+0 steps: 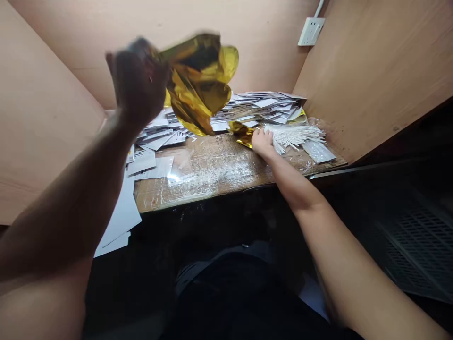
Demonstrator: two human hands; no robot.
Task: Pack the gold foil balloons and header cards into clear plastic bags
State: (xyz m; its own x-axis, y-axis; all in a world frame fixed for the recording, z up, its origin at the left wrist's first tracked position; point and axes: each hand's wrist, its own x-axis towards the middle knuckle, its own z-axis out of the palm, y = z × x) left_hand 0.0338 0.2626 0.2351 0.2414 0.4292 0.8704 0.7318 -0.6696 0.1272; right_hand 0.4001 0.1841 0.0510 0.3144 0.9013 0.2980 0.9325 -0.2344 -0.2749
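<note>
High on the left, my left hand point(139, 78) is closed around one end of a flat, crumpled gold foil balloon point(200, 89). Both are blurred, and the balloon hangs in the air above the table. Down on the tabletop, my right hand point(262, 141) has its fingers curled together at the left end of a pile of thin white straws point(295, 136). A smaller piece of gold foil point(242, 133) lies against that hand's left side. Whatever is between the right fingers is hidden.
Heaps of white cards point(262, 104) line the back and left of the tape-covered wooden table point(212, 165). Larger white sheets point(122, 212) overhang its left front corner. Wooden panels point(371, 71) enclose three sides. A power socket point(311, 31) is fixed at back right.
</note>
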